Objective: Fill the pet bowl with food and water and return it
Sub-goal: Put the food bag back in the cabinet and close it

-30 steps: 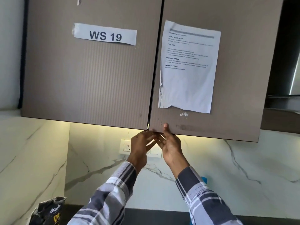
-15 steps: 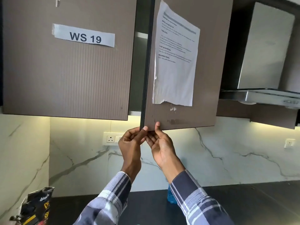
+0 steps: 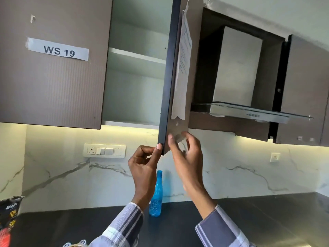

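Observation:
The right door [image 3: 169, 86] of the brown wall cabinet stands swung out edge-on, a printed sheet [image 3: 183, 68] taped to its face. My left hand [image 3: 144, 168] pinches the door's bottom corner with thumb and fingers. My right hand [image 3: 187, 157] is spread, its fingertips against the door's outer face near the same corner. Inside, the pale shelves [image 3: 137, 56] show nothing on them. A blue water bottle [image 3: 156, 195] stands on the black counter [image 3: 249, 220] below my hands. A black pet food bag [image 3: 8, 214] sits at the far left. No bowl is visible.
The left cabinet door [image 3: 53, 77], labelled WS 19, stays closed. A steel range hood [image 3: 240, 97] juts out to the right of the open door. A socket and switch plate [image 3: 105, 150] is on the marble backsplash.
The right cabinet door has swung from closed to wide open, pulled by both hands. The view shifted right and down, revealing the bottle and hood.

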